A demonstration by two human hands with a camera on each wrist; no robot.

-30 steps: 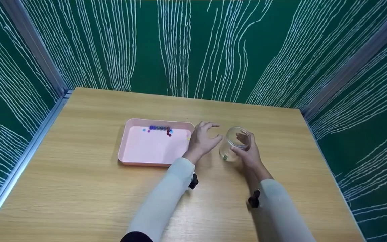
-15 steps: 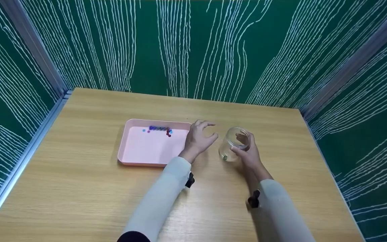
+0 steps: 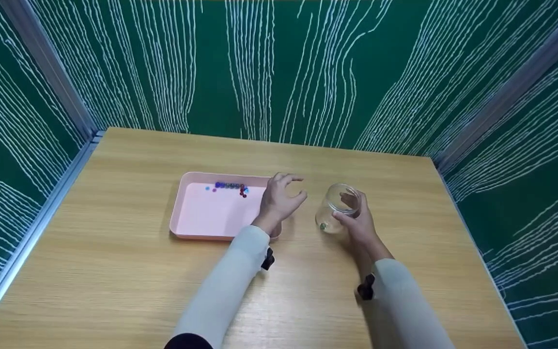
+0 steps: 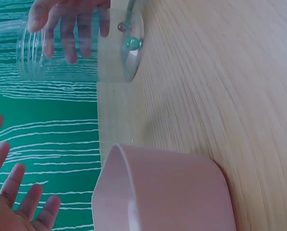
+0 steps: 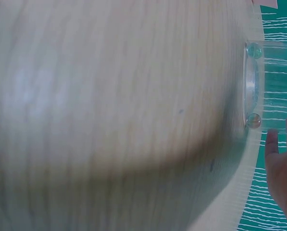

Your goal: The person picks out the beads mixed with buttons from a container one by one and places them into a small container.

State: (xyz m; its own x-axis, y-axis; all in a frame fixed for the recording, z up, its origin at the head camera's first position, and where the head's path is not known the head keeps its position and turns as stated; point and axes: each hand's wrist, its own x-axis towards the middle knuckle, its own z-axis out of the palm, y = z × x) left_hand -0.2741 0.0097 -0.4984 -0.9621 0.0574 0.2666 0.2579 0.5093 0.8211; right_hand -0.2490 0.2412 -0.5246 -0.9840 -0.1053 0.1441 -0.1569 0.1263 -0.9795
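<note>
A clear jar [image 3: 326,208] stands upright on the table, right of a pink tray [image 3: 204,218]. My right hand [image 3: 364,225] grips its right side, thumb at the near side and fingers behind. Through the glass in the left wrist view, a green marble [image 4: 132,44] and a brownish marble [image 4: 122,27] lie on the jar's bottom. My left hand [image 3: 279,199] hovers over the tray's right end, fingers apart and holding nothing visible. Along the tray's far side runs a row of purple to brown marbles [image 3: 228,185], with small red balls [image 3: 242,192] at its right end.
Small blue [image 3: 207,188] and pink [image 3: 214,190] balls lie left of the marble row. The wooden table [image 3: 129,271] meets green walls [image 3: 293,72] with white wavy lines at the back and sides. My left hand covers part of the tray's right end.
My left hand has moved left, from beside the jar to over the tray's right end. The right hand and jar have stayed put.
</note>
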